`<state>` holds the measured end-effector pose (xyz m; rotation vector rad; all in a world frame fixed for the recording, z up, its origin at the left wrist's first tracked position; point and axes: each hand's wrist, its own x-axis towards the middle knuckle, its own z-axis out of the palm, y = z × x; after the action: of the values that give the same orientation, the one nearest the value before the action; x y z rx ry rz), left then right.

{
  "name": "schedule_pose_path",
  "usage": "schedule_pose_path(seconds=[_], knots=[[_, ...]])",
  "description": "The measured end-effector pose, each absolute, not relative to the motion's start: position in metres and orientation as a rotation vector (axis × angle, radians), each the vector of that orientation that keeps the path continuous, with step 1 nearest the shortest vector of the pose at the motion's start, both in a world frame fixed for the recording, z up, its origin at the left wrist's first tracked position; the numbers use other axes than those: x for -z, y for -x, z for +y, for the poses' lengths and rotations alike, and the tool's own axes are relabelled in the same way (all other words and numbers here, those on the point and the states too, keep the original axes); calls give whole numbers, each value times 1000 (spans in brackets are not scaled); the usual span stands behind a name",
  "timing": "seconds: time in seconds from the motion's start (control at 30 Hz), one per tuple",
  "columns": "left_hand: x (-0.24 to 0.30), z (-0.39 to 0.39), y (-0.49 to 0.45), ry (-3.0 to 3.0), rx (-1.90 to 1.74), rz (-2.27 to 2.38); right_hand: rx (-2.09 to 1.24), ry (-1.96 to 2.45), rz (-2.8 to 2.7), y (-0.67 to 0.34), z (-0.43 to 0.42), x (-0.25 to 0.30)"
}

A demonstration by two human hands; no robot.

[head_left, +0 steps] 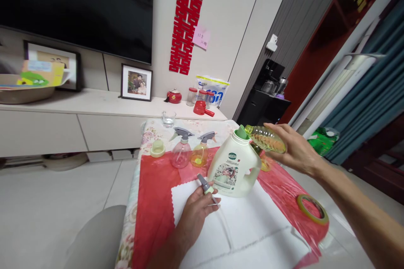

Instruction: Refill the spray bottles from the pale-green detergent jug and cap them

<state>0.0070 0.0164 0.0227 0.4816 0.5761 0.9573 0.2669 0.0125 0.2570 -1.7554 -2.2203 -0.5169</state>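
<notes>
My right hand (298, 151) is closed round a small clear bottle of yellowish liquid (267, 138), tipped on its side with its mouth at the green-rimmed opening of a large white detergent jug (233, 168). My left hand (197, 210) rests on a white cloth (240, 227) in front of the jug, closed on a grey spray-pump head (205, 185) with a thin tube. Behind the jug stand two small spray bottles, one clear pink (181, 151), one yellow (200, 153).
A red sheet (151, 193) covers the floral table. A green lid (157, 148) and a glass (168, 118) sit further back, and a tape roll (312, 208) lies at the right. A low cabinet (94, 117) with frames and jars runs behind.
</notes>
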Motion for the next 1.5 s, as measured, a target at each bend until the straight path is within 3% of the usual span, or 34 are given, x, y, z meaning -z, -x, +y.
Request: schedule_pose_path(seconds=[0.37,1.5], knots=[[-20,17,-7,-503,-947,586,800,1713,-2476,-263,22,-283],[-21,14,-6,-539,-926,595,1009,1895,-2636,-227,32,-318]])
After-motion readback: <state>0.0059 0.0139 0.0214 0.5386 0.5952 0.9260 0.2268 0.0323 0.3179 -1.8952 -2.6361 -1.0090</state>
